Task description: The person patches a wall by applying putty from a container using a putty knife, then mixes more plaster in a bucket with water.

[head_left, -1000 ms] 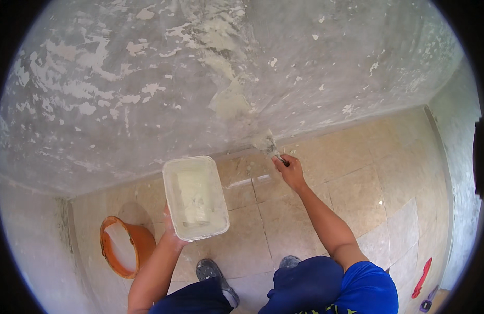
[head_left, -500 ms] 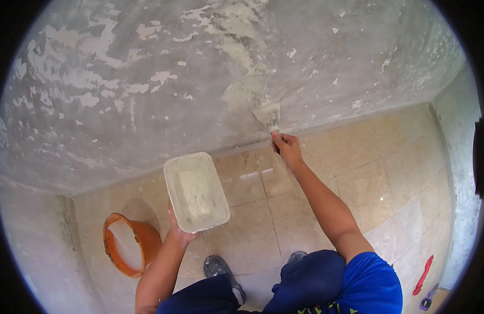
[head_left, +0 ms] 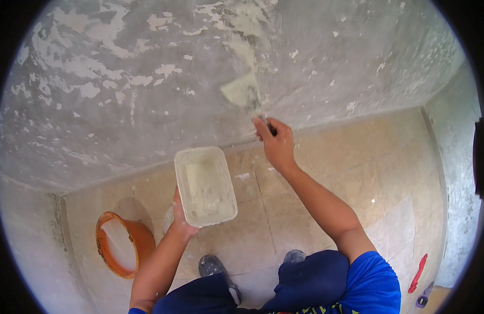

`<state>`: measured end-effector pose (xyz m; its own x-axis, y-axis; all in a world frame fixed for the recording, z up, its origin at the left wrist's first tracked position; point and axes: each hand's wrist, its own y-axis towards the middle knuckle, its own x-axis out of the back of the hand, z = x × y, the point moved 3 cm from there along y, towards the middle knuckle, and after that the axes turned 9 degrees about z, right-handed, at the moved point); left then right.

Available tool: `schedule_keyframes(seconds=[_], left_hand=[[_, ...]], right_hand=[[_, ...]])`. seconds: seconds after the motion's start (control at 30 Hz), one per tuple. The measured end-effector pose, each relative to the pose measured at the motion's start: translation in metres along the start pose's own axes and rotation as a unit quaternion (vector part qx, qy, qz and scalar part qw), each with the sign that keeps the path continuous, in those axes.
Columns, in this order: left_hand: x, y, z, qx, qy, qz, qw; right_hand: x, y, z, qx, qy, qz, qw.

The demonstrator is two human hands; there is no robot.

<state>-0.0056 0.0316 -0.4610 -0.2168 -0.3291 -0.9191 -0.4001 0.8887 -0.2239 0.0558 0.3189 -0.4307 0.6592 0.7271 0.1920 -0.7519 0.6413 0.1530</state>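
Observation:
My left hand (head_left: 183,222) grips the lower left side of a white rectangular plastic tub (head_left: 206,206), held up above the floor and coated inside with pale putty. My fingers under the tub are mostly hidden. In my right hand (head_left: 279,146) is a putty knife (head_left: 272,129), its dark handle between my fingers. The blade is blurred and lies at or close to the lower part of the grey wall (head_left: 163,115). Just above and left of it is a patch of pale putty (head_left: 241,90), below a rough vertical streak of the same colour.
An orange bucket (head_left: 141,243) with whitish contents stands on the beige tiled floor (head_left: 357,172) at left. A red strip-like object (head_left: 418,273) and a small dark purple object (head_left: 422,301) lie at the lower right. Side walls close off both ends.
My right hand and the putty knife have moved left and slightly up along the wall. The tub has shifted a little right and up. Whitish patches near the knife look different.

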Motion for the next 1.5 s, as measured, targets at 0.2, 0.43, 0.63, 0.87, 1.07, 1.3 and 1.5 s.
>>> schedule_keyframes(seconds=[0.2, 0.43, 0.63, 0.87, 1.07, 1.3, 1.5], left_hand=[[0.001, -0.010, -0.004, -0.007, -0.005, -0.016, 1.000], [0.033, -0.012, -0.004, 0.008, -0.030, 0.013, 0.999], [0.017, -0.015, -0.005, -0.001, -0.001, -0.036, 0.999], [0.022, -0.019, -0.007, 0.012, -0.009, -0.049, 0.999], [0.032, -0.018, -0.008, 0.004, -0.027, -0.061, 0.998], [0.037, -0.013, -0.014, 0.008, -0.012, -0.035, 0.999], [0.040, -0.016, -0.018, -0.005, -0.003, -0.025, 1.000]], right_hand=[[0.003, 0.014, -0.048, -0.043, 0.007, 0.013, 0.999], [0.034, -0.025, -0.186, -0.099, -0.150, -0.022, 0.984], [0.063, -0.066, -0.206, -0.191, -0.166, -0.019, 0.967], [0.065, -0.008, -0.126, 0.083, -0.199, 0.116, 0.969], [0.060, 0.037, -0.124, 0.000, -0.284, 0.062, 0.957], [0.087, 0.002, -0.179, -0.044, -0.304, -0.026, 0.951], [0.123, -0.019, -0.187, -0.073, -0.300, -0.024, 0.951]])
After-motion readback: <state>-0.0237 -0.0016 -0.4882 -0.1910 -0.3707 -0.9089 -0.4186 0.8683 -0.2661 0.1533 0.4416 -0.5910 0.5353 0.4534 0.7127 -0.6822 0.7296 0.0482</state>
